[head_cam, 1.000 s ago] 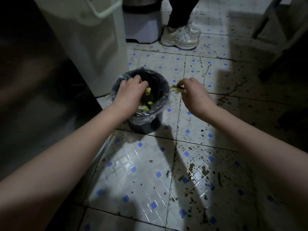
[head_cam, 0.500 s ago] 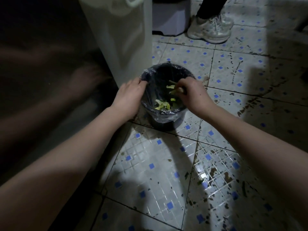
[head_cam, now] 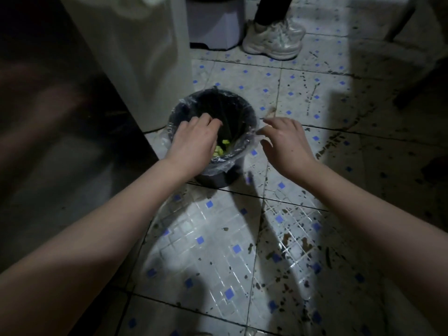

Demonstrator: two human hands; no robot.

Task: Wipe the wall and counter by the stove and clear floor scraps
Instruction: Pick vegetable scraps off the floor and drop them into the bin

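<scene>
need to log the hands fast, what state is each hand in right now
left hand: fingers curled over the bin; cannot tell if it holds anything
right hand: open, holding nothing, beside the bin

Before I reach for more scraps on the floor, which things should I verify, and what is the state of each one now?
1. Right hand empty: ok, its fingers are loose and hold nothing.
2. Left hand empty: cannot tell, its fingers curl down into the bin.
3. Liner folded over the bin's rim: ok.
4. Scraps inside the bin: ok, yellow-green pieces lie in it.
5. Floor clean: not ok, dark specks across the tiles.
6. Another person's shoe clear of the hands: ok, it stands beyond the bin.
</scene>
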